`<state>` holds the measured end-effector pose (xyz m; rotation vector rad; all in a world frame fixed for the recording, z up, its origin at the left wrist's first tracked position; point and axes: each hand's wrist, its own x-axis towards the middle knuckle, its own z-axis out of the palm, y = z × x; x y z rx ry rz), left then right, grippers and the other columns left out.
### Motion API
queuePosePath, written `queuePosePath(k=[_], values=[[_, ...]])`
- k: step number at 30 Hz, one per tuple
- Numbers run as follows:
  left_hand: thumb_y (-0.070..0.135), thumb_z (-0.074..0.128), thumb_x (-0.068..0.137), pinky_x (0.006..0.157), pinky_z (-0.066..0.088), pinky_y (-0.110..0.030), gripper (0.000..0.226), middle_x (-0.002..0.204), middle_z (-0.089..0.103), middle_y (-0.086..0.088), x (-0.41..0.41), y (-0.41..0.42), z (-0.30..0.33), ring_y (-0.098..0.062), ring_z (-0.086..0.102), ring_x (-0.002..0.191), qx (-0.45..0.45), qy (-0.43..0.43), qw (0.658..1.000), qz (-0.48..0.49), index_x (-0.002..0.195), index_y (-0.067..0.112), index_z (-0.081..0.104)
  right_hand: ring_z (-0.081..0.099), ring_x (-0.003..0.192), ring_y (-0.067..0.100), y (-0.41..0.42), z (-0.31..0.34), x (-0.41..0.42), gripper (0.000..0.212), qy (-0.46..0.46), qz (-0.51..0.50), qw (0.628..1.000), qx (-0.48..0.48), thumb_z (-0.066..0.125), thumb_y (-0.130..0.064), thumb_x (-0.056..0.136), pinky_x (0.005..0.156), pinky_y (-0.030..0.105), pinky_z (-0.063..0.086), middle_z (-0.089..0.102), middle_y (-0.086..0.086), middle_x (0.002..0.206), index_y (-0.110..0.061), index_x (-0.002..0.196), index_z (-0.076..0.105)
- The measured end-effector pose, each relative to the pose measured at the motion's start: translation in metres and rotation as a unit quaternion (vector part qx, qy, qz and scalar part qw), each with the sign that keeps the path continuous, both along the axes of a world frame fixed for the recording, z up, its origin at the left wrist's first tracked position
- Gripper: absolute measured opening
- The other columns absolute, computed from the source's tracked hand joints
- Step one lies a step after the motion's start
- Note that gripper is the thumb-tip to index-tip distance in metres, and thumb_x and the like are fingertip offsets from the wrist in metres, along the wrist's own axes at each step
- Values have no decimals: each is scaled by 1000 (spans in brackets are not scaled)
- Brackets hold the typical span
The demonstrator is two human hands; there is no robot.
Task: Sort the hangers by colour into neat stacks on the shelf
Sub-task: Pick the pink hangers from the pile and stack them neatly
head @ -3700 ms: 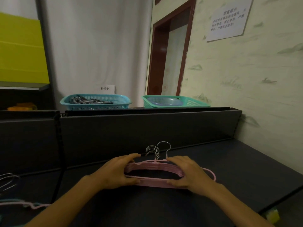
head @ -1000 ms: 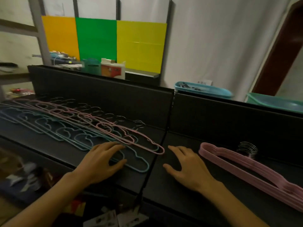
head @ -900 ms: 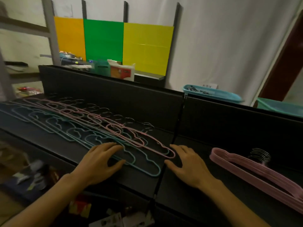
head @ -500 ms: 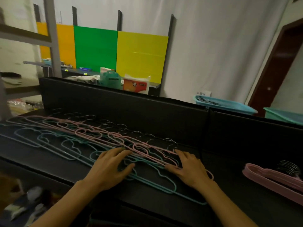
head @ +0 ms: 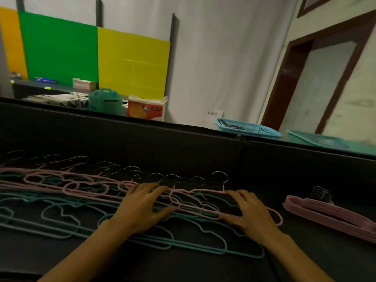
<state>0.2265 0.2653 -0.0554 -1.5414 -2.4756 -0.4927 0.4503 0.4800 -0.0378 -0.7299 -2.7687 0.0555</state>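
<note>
Both hands, left hand (head: pixel 142 206) and right hand (head: pixel 251 212), rest flat on spread hangers (head: pixel 85 200).

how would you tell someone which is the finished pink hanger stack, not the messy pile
Start at the black shelf and go to its far right end, right of both hands. The pink stack lies there alone, its hooks bunched together, unlike the loose spread of pink and teal hangers.

Loose hangers (head: pixel 85 202): pink and teal, overlapping flat (hooks pointing away), under both hands.
Pink stack (head: pixel 333 214): neat, right of the right hand.
</note>
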Motion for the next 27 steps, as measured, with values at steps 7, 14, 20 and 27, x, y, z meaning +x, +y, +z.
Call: queuePosePath(k=[7,14,20,27], values=[[92,16,57,116,7,-38,105,154,25,6,-12,24,7,-16,18,142,-129,-30,991,-31,147,39,17,38,119,13,13,6,20,117,9,-51,998,22,1,-98,54,95,25,32,39,-5,136,-31,145,29],[93,26,54,114,17,-36,109,153,27,4,-21,37,13,-18,27,138,-154,-76,984,-49,147,36,20,36,122,12,16,10,32,119,3,-71,997,33,3,-99,52,99,28,35,37,-5,138,-30,146,28],[88,49,53,106,36,-30,110,144,32,3,-20,39,17,-16,37,128,-131,-126,981,-66,145,31,28,41,122,18,17,14,44,112,-5,-58,996,62,9,-95,62,99,31,39,41,0,138,-26,146,32],[87,49,57,100,41,-29,105,138,34,8,6,56,30,-11,42,118,-88,-68,990,-87,144,32,29,38,124,17,18,29,81,113,31,-75,995,62,8,-96,62,103,32,34,37,-1,138,-25,146,31]])
